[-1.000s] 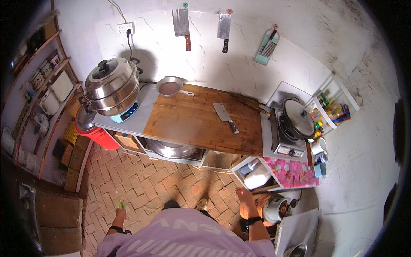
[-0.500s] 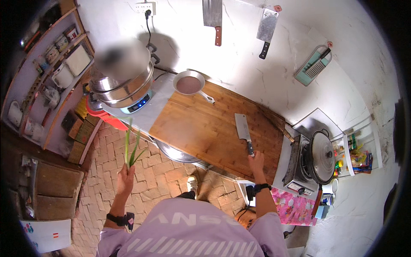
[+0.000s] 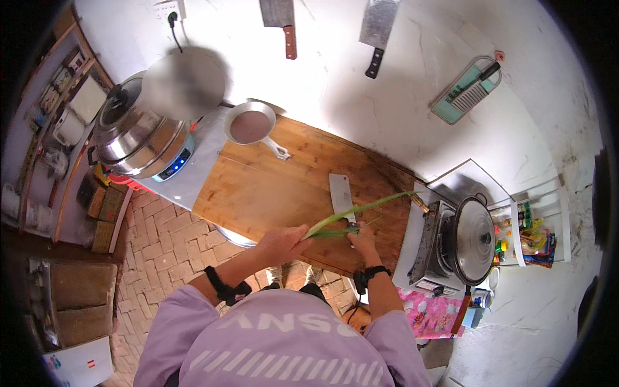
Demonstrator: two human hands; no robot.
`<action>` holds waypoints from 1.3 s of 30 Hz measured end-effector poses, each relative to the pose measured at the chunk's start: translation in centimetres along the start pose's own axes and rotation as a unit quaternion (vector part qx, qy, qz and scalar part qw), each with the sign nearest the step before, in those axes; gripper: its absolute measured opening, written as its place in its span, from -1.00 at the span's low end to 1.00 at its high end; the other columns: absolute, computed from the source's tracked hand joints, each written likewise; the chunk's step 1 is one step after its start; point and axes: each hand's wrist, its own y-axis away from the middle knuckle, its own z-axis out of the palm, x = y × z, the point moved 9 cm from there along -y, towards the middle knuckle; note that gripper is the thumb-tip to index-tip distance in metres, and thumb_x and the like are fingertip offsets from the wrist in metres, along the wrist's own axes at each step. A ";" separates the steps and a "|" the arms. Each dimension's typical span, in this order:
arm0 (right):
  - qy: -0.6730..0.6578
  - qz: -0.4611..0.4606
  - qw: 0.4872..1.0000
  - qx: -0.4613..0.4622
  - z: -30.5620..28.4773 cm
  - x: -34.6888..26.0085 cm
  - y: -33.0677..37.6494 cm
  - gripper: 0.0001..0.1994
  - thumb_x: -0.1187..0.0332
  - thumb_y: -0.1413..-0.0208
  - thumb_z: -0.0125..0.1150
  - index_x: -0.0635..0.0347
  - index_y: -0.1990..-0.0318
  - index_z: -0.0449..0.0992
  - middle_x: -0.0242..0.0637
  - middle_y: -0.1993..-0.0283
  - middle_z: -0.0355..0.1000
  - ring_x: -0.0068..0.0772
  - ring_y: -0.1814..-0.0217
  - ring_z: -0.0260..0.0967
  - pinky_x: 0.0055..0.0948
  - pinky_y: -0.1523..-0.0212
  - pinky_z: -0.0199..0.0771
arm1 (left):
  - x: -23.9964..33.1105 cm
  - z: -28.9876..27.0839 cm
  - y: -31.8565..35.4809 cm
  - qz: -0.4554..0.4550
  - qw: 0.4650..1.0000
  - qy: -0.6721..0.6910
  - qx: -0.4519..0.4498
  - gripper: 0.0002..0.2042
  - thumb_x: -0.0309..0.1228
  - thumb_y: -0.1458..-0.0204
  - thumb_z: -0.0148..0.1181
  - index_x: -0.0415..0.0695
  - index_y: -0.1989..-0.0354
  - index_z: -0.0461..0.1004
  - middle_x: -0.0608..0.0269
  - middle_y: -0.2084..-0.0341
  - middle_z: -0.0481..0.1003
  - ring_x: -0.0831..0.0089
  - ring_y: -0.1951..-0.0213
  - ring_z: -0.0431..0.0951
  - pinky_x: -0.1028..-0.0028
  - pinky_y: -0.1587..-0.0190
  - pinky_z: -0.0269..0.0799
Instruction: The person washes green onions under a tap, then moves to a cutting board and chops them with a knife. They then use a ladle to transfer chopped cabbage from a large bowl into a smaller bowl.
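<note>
Across the wooden cutting board [image 3: 258, 187] my left hand [image 3: 287, 243] grips the pale ends of a scallion [image 3: 358, 208], its green leaves reaching right past my other hand. At the board's near edge my right hand [image 3: 363, 241] is closed round the dark handle of a cleaver [image 3: 340, 191]. The cleaver's blade lies flat on the board and points away from me. Scallion leaves cross in front of the handle and hide part of it.
A pale pan [image 3: 251, 124] sits at the board's far left corner. Left of it, a steel steamer [image 3: 129, 138] stands on an induction cooker [image 3: 175, 166]. To the right is a gas stove [image 3: 433, 248] with a lidded wok [image 3: 476, 238]. Cleavers and a green grater [image 3: 465, 93] hang on the wall.
My left hand has swung the scallion from over the floor on the left to above the board, beside my right hand. My view has shifted right. The right hand has stayed at the cleaver's handle.
</note>
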 end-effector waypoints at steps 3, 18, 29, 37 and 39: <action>0.037 -0.071 0.985 0.155 -3.2 1.1 1.7 -0.56 0.27 0.00 0.23 0.36 0.02 0.30 -0.02 0.21 0.43 -0.17 0.25 0.48 -0.13 0.28 0.54 | -1.1 2.7 -4.1 -0.049 0.996 0.073 0.015 -0.74 -0.22 -0.21 0.05 -0.21 0.24 0.36 -0.08 0.53 0.44 -0.09 0.45 0.48 0.14 0.41 0.36; -0.395 -0.042 0.917 0.024 -3.0 12.0 12.8 -0.72 0.40 -0.15 0.19 0.20 0.00 0.36 -0.35 0.42 0.39 -0.58 0.51 0.32 -0.58 0.53 0.36 | -19.2 18.5 -0.2 -0.259 0.953 0.121 -0.097 -0.61 -0.09 -0.24 -0.08 -0.22 0.32 0.45 0.04 0.55 0.44 0.25 0.42 0.48 0.22 0.35 0.37; 0.043 -0.274 0.959 0.062 -5.6 -4.9 10.1 -0.81 0.27 -0.26 -0.02 0.16 0.09 0.35 0.03 0.29 0.47 0.17 0.26 0.45 0.04 0.31 0.41 | -17.5 17.8 4.2 -0.369 0.919 -0.119 -0.076 -0.64 -0.16 -0.21 -0.13 -0.26 0.13 0.35 -0.11 0.24 0.47 -0.08 0.19 0.52 0.03 0.17 0.44; 0.189 -0.298 0.933 0.065 -1.5 -8.1 9.0 -0.87 0.31 -0.27 -0.07 0.13 0.16 0.31 -0.03 0.24 0.39 0.21 0.33 0.46 0.10 0.34 0.49 | -17.0 15.1 5.9 -0.397 0.905 -0.136 -0.065 -0.72 -0.27 -0.13 -0.03 -0.25 0.30 0.49 -0.11 0.35 0.55 -0.08 0.28 0.58 0.01 0.26 0.48; 0.199 -0.299 0.931 0.061 -1.2 -8.6 9.1 -0.89 0.32 -0.25 -0.06 0.13 0.18 0.30 -0.05 0.24 0.40 0.19 0.34 0.47 0.08 0.36 0.51 | -17.1 14.8 6.1 -0.394 0.904 -0.144 -0.086 -0.73 -0.29 -0.12 -0.01 -0.25 0.33 0.51 -0.08 0.38 0.56 -0.07 0.30 0.60 0.01 0.29 0.49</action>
